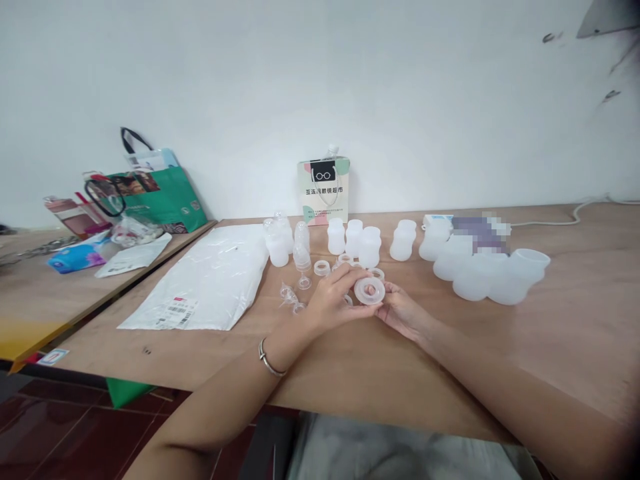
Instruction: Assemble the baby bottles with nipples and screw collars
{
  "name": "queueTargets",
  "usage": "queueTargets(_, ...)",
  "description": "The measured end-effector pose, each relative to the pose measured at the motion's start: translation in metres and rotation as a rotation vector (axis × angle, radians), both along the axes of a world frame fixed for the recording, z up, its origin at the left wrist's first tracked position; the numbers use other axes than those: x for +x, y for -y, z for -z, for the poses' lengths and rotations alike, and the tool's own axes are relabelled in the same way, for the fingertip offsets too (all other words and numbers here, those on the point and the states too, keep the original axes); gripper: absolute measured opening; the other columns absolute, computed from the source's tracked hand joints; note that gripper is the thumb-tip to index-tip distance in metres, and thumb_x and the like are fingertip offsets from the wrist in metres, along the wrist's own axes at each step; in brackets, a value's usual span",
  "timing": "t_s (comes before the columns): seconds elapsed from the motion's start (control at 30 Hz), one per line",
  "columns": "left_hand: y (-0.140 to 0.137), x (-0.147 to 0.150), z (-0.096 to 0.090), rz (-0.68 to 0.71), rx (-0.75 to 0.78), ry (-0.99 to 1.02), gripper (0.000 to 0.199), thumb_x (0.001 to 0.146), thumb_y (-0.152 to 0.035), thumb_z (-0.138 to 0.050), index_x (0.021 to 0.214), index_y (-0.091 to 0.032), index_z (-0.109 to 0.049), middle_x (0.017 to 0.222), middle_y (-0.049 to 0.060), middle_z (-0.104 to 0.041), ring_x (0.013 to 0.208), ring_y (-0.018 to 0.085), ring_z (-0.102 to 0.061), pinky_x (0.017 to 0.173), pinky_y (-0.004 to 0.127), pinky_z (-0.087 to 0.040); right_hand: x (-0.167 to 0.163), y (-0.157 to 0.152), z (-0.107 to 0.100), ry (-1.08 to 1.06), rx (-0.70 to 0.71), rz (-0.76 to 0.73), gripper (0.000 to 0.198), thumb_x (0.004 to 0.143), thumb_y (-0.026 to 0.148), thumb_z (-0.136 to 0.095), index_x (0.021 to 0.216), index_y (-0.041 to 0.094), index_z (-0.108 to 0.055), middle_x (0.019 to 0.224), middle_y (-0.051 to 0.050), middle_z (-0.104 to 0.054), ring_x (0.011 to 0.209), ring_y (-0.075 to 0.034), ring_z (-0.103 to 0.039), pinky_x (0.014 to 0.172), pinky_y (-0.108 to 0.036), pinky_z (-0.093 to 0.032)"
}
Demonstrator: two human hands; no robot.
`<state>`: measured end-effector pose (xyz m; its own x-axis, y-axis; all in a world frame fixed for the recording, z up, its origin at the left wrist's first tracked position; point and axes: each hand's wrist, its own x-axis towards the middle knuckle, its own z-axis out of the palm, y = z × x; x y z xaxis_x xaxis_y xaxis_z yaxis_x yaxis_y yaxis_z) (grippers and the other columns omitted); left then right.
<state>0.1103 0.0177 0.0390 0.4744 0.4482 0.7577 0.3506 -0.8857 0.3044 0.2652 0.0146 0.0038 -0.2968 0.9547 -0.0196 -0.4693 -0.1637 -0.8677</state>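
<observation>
Both arms are bare and reach forward. The left arm (225, 407) comes up from the bottom left, with a fold at the bent elbow. The right arm (505, 380) comes in from the bottom right. The two arms lean in and make a pointy shape, like a roof. The left hand (333, 297) is curled in a grip, with its fingers (350, 272) bent up high and its thumb (367, 311) down low. The right hand (404, 313) is close beside it, with its fingers bent in toward the left hand.
</observation>
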Motion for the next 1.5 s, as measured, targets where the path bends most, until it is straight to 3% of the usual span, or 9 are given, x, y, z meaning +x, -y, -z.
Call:
queueTargets(0.1, 0.001, 0.001, 0.000, 0.001, -0.005, -0.018, 0.036, 0.071, -0.034, -0.065, 0.103, -0.020, -0.056, 0.091, 0.006, -0.061, 0.080, 0.015, -0.058, 0.069, 0.027, -0.049, 0.000, -0.001, 0.003, -0.008, 0.008, 0.016, 0.013, 0.055, 0.013, -0.073, 0.064, 0.019, -0.067, 0.066, 0.000, -0.067, 0.064, -0.013, -0.059, 0.065, -0.026, -0.049)
queueTargets(0.47, -0.007, -0.005, 0.001, -0.065, 0.026, -0.025, 0.040, 0.075, -0.037, -0.062, 0.109, -0.019, -0.052, 0.091, 0.004, -0.057, 0.082, 0.014, -0.055, 0.069, 0.026, -0.047, 0.005, -0.003, 0.002, -0.041, -0.022, 0.017, 0.018, 0.059, 0.019, -0.075, 0.074, 0.019, -0.066, 0.075, 0.001, -0.067, 0.068, -0.010, -0.059, 0.069, -0.022, -0.048)
queueTargets(0.67, -0.012, -0.009, -0.003, -0.031, -0.122, -0.055, 0.037, 0.072, -0.035, -0.064, 0.103, -0.019, -0.051, 0.094, 0.004, -0.057, 0.084, 0.016, -0.055, 0.072, 0.029, -0.047, 0.005, -0.003, 0.003, -0.005, 0.030, 0.072, 0.016, 0.064, 0.030, -0.074, 0.070, 0.020, -0.063, 0.067, 0.002, -0.062, 0.068, -0.011, -0.058, 0.075, -0.027, -0.047)
queueTargets(0.77, -0.014, -0.011, -0.005, -0.019, -0.249, -0.078, 0.037, 0.071, -0.029, -0.064, 0.103, -0.019, -0.048, 0.096, 0.004, -0.057, 0.083, 0.015, -0.055, 0.072, 0.028, -0.047, 0.006, 0.000, -0.002, 0.079, 0.150, 0.217, 0.017, 0.068, 0.034, -0.071, 0.069, 0.020, -0.063, 0.067, 0.001, -0.061, 0.068, -0.012, -0.057, 0.075, -0.029, -0.046)
queueTargets(0.9, -0.013, -0.010, -0.003, -0.022, -0.324, -0.138, 0.036, 0.070, -0.025, -0.062, 0.103, -0.019, -0.049, 0.100, 0.005, -0.058, 0.088, 0.018, -0.056, 0.076, 0.032, -0.046, 0.005, 0.005, -0.011, 0.367, 0.417, 0.442, 0.013, 0.070, 0.035, -0.068, 0.075, 0.023, -0.064, 0.075, -0.002, -0.064, 0.074, -0.016, -0.057, 0.075, -0.033, -0.045)
queueTargets(1.03, -0.012, -0.007, 0.000, 0.023, -0.391, -0.182, 0.036, 0.070, -0.020, -0.061, 0.104, -0.018, -0.054, 0.106, 0.008, -0.059, 0.095, 0.021, -0.056, 0.081, 0.035, -0.045, 0.003, 0.008, -0.015, 0.621, 0.633, 0.432, 0.013, 0.073, 0.033, -0.065, 0.083, 0.025, -0.065, 0.078, -0.001, -0.063, 0.078, -0.018, -0.057, 0.078, -0.033, -0.044)
queueTargets(1.2, -0.015, -0.010, -0.002, -0.071, -0.463, -0.095, 0.035, 0.072, -0.028, -0.062, 0.105, -0.018, -0.055, 0.101, 0.006, -0.062, 0.087, 0.018, -0.058, 0.077, 0.033, -0.048, 0.016, -0.014, -0.009, 0.545, 0.545, 0.667, 0.027, 0.078, 0.039, -0.057, 0.101, 0.026, -0.053, 0.085, -0.001, -0.057, 0.077, -0.016, -0.055, 0.072, -0.030, -0.044)
queueTargets(1.33, -0.020, -0.012, -0.001, -0.086, -0.460, -0.050, 0.038, 0.071, -0.035, -0.065, 0.104, -0.018, -0.056, 0.099, 0.006, -0.064, 0.086, 0.018, -0.060, 0.074, 0.032, -0.049, 0.031, -0.056, 0.005, 0.775, 0.454, 0.787, 0.046, 0.069, 0.045, -0.063, 0.105, 0.023, -0.046, 0.099, -0.005, -0.053, 0.092, -0.020, -0.053, 0.078, -0.035, -0.044)
queueTargets(1.5, -0.027, -0.014, 0.006, -0.085, -0.445, -0.026, 0.042, 0.070, -0.039, -0.066, 0.106, -0.019, -0.055, 0.100, 0.006, -0.064, 0.086, 0.017, -0.059, 0.076, 0.033, -0.049, 0.025, -0.100, 0.013, 0.950, 0.384, 0.841, 0.048, 0.052, 0.046, -0.072, 0.086, 0.020, -0.050, 0.089, -0.004, -0.052, 0.093, -0.026, -0.049, 0.086, -0.046, -0.037)
